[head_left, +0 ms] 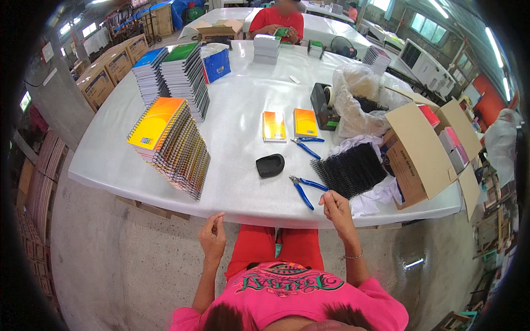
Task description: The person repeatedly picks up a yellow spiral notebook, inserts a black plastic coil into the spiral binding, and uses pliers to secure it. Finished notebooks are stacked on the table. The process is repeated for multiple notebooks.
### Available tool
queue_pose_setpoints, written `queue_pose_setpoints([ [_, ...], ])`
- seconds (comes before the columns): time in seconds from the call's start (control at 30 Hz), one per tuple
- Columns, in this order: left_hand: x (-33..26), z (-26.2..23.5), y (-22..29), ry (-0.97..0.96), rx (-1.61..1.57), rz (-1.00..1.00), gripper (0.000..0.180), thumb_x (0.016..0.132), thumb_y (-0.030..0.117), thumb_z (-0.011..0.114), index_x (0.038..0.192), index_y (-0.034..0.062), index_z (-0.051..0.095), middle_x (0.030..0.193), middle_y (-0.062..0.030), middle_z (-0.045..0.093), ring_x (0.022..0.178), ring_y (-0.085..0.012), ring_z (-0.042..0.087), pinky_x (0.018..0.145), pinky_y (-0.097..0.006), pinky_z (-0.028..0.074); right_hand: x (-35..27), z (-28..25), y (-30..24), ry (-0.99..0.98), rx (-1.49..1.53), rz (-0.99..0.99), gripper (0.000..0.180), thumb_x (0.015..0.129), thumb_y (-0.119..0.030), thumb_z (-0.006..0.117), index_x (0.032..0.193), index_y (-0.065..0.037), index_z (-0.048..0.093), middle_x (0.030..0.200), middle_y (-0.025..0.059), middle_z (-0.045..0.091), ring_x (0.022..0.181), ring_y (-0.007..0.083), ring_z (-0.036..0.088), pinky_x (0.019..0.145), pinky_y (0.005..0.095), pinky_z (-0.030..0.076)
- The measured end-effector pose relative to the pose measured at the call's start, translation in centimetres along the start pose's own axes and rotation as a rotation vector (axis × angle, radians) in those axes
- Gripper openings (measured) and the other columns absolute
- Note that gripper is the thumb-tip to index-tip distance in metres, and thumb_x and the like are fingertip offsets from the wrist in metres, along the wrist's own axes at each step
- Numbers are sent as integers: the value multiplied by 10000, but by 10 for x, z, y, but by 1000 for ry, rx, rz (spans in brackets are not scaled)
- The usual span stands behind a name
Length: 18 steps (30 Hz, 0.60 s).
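At the table's front edge my left hand (212,238) is closed, thumb and fingertips drawn together; anything between them is too small to make out. My right hand (337,209) is curled closed beside the handles of blue-handled pliers (303,188), and its fingers hide whatever they may hold. Just beyond it lies a bundle of black spiral binding coils (353,170) on white wrapping. A second pair of blue-handled pliers (307,145) lies farther off, below two small orange-yellow books (273,126). Between my hands and those books sits a black, rounded open holder (270,165).
Tall spiral notebook stacks stand left: yellow-orange (168,146), green (185,77) and blue (149,74). At right are an open carton (422,160), clear plastic bags (359,83) and a black tape dispenser (324,105). Across the table (237,190) a person in red (279,22) holds a green booklet.
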<state>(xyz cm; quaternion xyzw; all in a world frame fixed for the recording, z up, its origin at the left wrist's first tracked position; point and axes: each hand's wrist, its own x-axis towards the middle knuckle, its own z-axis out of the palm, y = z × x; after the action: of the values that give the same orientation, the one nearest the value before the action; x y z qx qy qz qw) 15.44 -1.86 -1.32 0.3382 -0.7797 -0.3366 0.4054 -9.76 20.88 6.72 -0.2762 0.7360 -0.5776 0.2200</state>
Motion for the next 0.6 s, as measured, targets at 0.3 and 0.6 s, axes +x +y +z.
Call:
queue_pose_setpoints([
  [0.3,82,81,55,-329,-13,136,515,851,148,726,1333,94,550,1150,-147,571,968,-304,609,826,-380,505,208,-5,31,332,-475,-477,271,926,-244,613,876,18,659,855,223,669,813,345,646,726,436,485],
  [0.6,111,156,15,-262,213,339,651,834,194,741,1425,172,469,1398,-221,373,1128,-413,486,985,-497,413,309,1,71,327,-747,135,506,759,-370,785,969,80,689,1042,308,678,1046,395,664,922,450,520],
])
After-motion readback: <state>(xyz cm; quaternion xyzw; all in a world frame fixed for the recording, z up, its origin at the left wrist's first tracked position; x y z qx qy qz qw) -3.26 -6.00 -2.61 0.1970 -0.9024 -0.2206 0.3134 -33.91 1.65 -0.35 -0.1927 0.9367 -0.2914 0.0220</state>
